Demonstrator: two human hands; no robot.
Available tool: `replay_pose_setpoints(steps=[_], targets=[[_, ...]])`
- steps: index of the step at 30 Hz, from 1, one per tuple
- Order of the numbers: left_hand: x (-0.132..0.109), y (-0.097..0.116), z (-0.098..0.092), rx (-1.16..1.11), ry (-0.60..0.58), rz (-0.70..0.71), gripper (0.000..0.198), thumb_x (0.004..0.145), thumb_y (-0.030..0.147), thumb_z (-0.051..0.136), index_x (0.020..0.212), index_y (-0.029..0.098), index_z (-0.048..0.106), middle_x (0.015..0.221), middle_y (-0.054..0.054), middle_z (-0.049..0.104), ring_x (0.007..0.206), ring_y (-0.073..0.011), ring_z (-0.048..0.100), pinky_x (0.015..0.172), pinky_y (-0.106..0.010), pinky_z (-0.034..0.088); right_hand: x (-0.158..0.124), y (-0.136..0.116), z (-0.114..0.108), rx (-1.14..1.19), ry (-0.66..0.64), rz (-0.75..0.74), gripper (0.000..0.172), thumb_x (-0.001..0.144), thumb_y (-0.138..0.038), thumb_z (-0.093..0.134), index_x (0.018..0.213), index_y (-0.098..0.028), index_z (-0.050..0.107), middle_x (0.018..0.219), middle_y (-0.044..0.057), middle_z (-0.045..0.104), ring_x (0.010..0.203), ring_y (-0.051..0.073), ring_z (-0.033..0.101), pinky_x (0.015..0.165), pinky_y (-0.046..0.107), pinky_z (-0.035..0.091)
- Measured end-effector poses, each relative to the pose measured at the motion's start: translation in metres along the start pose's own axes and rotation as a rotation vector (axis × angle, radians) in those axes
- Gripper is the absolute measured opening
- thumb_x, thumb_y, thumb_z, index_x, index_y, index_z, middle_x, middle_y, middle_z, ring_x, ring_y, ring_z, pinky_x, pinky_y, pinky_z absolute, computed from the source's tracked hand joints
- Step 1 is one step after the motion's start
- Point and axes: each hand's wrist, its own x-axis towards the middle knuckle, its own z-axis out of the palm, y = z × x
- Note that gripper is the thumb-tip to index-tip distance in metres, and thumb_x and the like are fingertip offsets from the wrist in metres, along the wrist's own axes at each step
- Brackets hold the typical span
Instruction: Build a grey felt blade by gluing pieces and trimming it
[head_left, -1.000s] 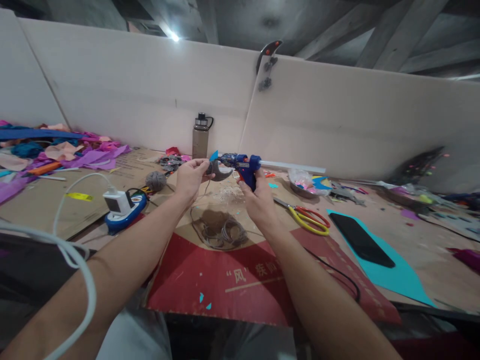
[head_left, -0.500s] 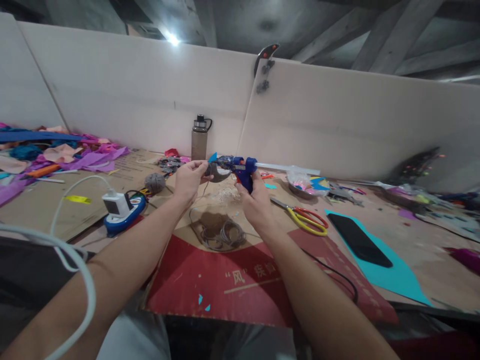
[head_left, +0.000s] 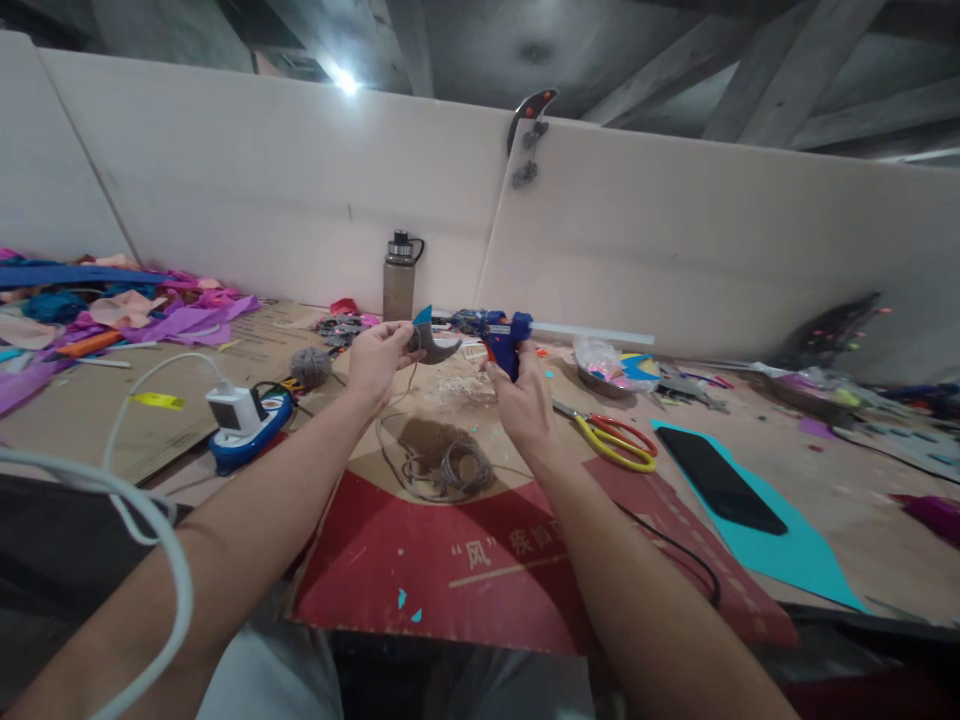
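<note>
Between the fingertips of my left hand (head_left: 382, 360) is a small grey curved, horn-shaped piece (head_left: 439, 350) with a blue tip (head_left: 424, 316) at its upper end. Grey yarn (head_left: 412, 380) hangs from the piece toward a loose coil of yarn (head_left: 461, 465) on the cardboard. My right hand (head_left: 525, 395) is wrapped around the handle of a blue glue gun (head_left: 504, 340), its nozzle pointing left. A long whitish glue stick (head_left: 592, 333) extends from the gun's back. A gap separates the nozzle from the curved piece.
Scissors (head_left: 615, 440) with red and yellow handles lie right of my right hand, near a phone (head_left: 720, 480) on turquoise sheet (head_left: 817, 560). At left are a blue power strip (head_left: 251, 435), a yarn ball (head_left: 310, 366) and coloured scraps (head_left: 172, 325). A bottle (head_left: 399, 280) stands behind.
My right hand has drawn the glue gun to the right, away from the curved piece. My left hand stays nearly in place, and more of the piece shows.
</note>
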Motion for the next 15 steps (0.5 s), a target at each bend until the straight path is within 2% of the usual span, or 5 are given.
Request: replay_pose_setpoints(steps=[3,5,7,12,15], targets=[[0.000,0.002,-0.001,-0.017,0.015,-0.023,0.010,0.072,0.019,0.066,0.072,0.011,0.059,0.069,-0.002,0.062,0.060,-0.0092,0.061,0.068,-0.031,0.058,0.007,0.012,-0.003,0.136,-0.017,0.188,0.026,0.073,-0.032,0.052,0.097,-0.021,0.052,0.086,0.005,0.064,0.070,0.018,0.056,0.062,0.032,0.047],[0.001,0.003,-0.001,-0.020,0.025,-0.021,0.009,0.073,0.019,0.065,0.071,0.012,0.059,0.068,-0.002,0.062,0.058,-0.0084,0.059,0.067,-0.030,0.058,0.012,0.020,-0.005,0.250,-0.059,0.351,0.022,0.070,-0.030,0.053,0.090,-0.022,0.048,0.075,0.002,0.063,0.054,0.013,0.048,0.047,0.025,0.039],[0.001,0.004,0.000,-0.018,0.038,-0.005,0.009,0.073,0.018,0.065,0.070,0.012,0.059,0.067,-0.001,0.061,0.058,-0.0079,0.059,0.065,-0.029,0.058,0.018,0.028,-0.007,0.269,-0.124,0.481,0.018,0.067,-0.027,0.054,0.083,-0.022,0.047,0.067,0.000,0.061,0.046,0.010,0.042,0.042,0.023,0.033],[0.001,0.006,0.002,0.044,0.086,0.090,0.011,0.070,0.021,0.068,0.071,0.012,0.061,0.067,-0.001,0.061,0.059,-0.0087,0.060,0.066,-0.028,0.057,0.024,0.051,-0.014,0.042,-0.209,0.540,0.012,0.061,-0.022,0.059,0.058,-0.022,0.047,0.048,0.001,0.051,0.047,0.016,0.048,0.048,0.030,0.040],[0.001,0.005,0.004,0.081,0.088,0.124,0.011,0.070,0.022,0.068,0.072,0.012,0.063,0.066,-0.001,0.062,0.059,-0.0095,0.060,0.065,-0.028,0.056,0.023,0.060,-0.021,-0.153,-0.172,0.352,0.024,0.058,-0.020,0.063,0.050,-0.024,0.040,0.050,0.004,0.049,0.066,0.026,0.057,0.067,0.042,0.045]])
